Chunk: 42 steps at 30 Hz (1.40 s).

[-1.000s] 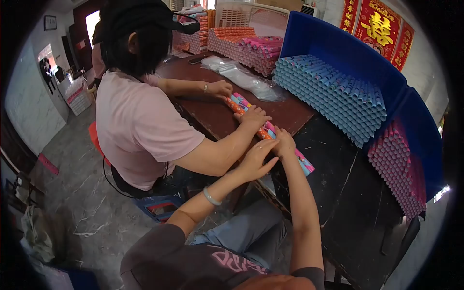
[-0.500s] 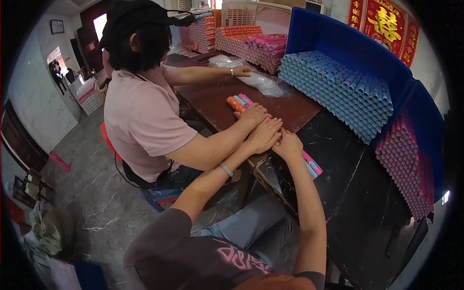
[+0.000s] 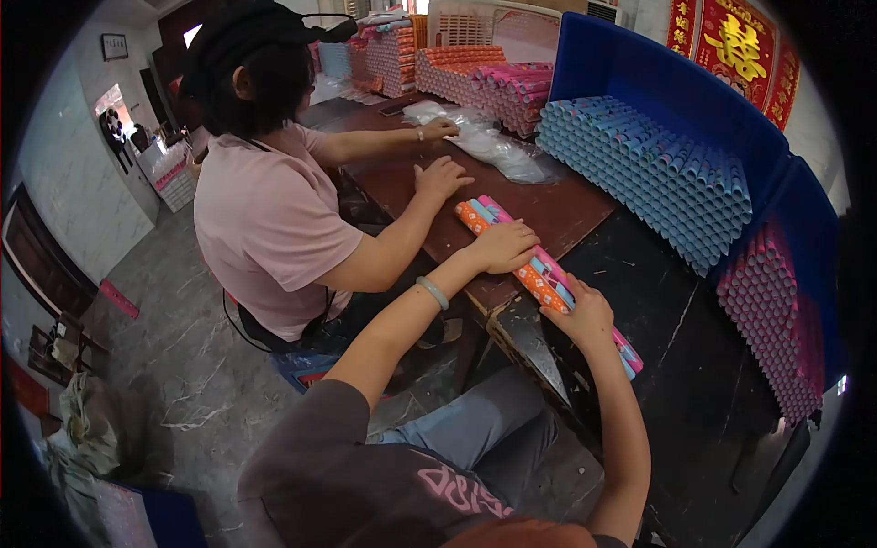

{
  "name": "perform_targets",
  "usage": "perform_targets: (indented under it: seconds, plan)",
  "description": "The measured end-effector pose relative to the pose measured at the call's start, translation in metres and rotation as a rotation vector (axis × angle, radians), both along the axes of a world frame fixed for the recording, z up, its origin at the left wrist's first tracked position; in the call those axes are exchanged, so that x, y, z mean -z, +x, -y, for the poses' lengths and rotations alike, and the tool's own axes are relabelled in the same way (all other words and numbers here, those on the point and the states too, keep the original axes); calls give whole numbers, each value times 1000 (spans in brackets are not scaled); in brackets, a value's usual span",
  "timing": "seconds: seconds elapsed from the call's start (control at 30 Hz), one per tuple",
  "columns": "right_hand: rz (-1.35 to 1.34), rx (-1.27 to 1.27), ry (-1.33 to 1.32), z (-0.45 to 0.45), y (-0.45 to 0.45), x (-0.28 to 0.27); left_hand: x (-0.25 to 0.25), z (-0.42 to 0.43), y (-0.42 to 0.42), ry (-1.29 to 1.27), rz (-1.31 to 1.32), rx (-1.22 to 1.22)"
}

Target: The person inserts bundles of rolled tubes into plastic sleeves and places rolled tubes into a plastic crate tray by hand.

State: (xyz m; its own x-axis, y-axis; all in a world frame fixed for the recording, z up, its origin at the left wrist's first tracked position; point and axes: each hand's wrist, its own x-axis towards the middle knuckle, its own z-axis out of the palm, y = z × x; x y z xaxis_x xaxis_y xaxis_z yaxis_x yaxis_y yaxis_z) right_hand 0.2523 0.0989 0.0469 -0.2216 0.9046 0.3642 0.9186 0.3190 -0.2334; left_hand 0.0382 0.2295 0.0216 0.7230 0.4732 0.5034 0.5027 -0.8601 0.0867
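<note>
Orange, blue and pink patterned tubes [image 3: 547,275] lie side by side across the tabletop, running from upper left to lower right. My left hand [image 3: 505,247] rests over their upper half, its fingers wrapped across them. Lower down, my right hand [image 3: 585,315] holds the same tubes, with its thumb on the near side and fingers over the top. A co-worker's nearer hand [image 3: 442,178] is raised just beyond the upper tube ends, apart from them. The co-worker's other hand [image 3: 439,129] touches the clear plastic bags [image 3: 498,146].
A blue bin [image 3: 676,91] on the right holds stacked light-blue tubes [image 3: 639,173]; pink tubes [image 3: 763,310] fill another beside it. Orange and pink tube stacks [image 3: 512,89] stand at the back. The co-worker [image 3: 274,219] sits at my left, close to the brown table [image 3: 402,201].
The co-worker's nearer hand has left the tubes, and the other has gone to the plastic bags. The tubes have shifted toward the lower right, and my hands have moved farther apart along them.
</note>
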Motion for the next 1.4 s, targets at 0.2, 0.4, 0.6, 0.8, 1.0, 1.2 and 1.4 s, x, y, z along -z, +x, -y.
perform_targets:
  seconds: [0.2, 0.4, 0.6, 0.8, 1.0, 1.2, 1.4]
  plan:
    - [-37, 42, -25, 25, 18, -9, -9, 15, 19, -59, 2, 41]
    - [-50, -29, -18, 19, 28, -6, -23, 9, 5, -28, -152, 264]
    - [-62, -45, -6, 18, 27, -7, -19, -17, -16, 24, -197, 205]
    - [-97, 6, 31, 22, 25, -9, -31, -26, -13, 102, -285, 175]
    - [-129, -28, 10, 26, 24, -15, -33, -14, -12, 119, -305, 71]
    - [-86, -59, 15, 24, 28, -7, -24, -3, -17, -1, -236, 10]
    - [-92, -41, -31, 18, 32, -9, -28, -2, -18, -31, -244, 68]
